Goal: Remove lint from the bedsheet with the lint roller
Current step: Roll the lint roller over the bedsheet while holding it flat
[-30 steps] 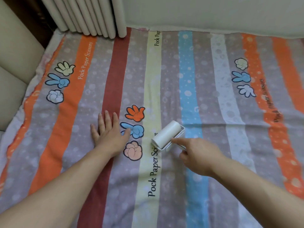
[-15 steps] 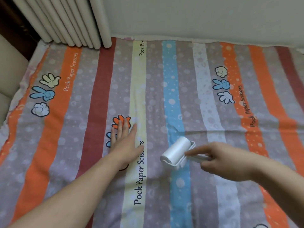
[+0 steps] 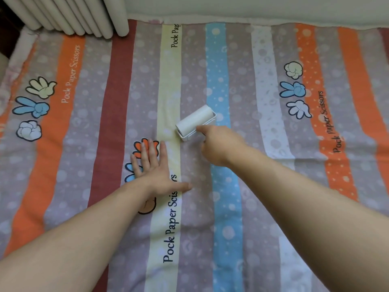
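The white lint roller (image 3: 195,121) sits on the striped bedsheet (image 3: 273,186), tilted across the grey stripe. The right hand (image 3: 219,146) grips its handle, index finger along the frame. The left hand (image 3: 153,165) lies flat and spread just beside it, nearer the person.

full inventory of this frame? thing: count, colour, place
bedsheet: 1, striped orange, red, yellow, blue and grey, printed with cartoon hands and text, fills the view
lint roller: 1, white, on the sheet at centre, between the yellow and blue stripes
radiator: 1, off-white, top left
wall: 1, pale, along the top
left hand: 1, flat on the sheet, fingers spread
right hand: 1, gripping the roller's handle, index finger extended along it
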A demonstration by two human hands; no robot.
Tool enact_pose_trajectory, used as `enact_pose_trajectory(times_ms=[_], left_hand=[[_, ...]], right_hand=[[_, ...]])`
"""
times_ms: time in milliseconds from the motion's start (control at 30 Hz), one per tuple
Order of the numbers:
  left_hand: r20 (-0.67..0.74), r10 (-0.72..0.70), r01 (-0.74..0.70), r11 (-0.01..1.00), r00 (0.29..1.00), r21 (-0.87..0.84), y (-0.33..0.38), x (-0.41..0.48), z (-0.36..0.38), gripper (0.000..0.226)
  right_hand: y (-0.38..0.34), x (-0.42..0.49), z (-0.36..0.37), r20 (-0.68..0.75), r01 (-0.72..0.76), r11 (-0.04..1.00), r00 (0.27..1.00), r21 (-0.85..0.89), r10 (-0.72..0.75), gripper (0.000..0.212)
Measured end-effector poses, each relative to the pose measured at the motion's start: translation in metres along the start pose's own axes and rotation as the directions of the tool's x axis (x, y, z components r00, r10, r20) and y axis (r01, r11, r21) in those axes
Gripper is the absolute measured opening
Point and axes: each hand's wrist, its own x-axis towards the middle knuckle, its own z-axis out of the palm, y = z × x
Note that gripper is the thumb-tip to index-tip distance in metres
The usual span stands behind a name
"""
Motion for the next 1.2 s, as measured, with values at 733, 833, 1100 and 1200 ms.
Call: enact_pose_trajectory(times_ms=[733,833,1100,1200], left_hand=[[-0.089,-0.143,0.129,0.98,0.986,-0.15,0.101,-0.036,0.028,0.099],[-0.048,-0.102,0.095,0.987,0.994,-0.13,0.117,-0.045,0.027,0.09],[-0.084,0.001,0.006,0.997,0.996,0.078,0.113,-0.027,0.01,0.123],[-0.064,0.027,-0.026,0.999,0.998,0.021,0.114,-0.01,0.007,0.144]], right_hand=[[0.144,-0.179,0.026,0.193,0.002,1.0,0.981,0.005,-0.003,0.054],[0.152,-0.189,0.012,0.267,-0.019,0.999,0.964,0.032,0.01,0.054],[0.167,-0.189,-0.088,0.509,-0.17,0.956,0.861,0.241,0.025,0.046],[0.152,-0.161,-0.101,0.373,-0.15,0.938,0.927,0.312,0.024,0.045]])
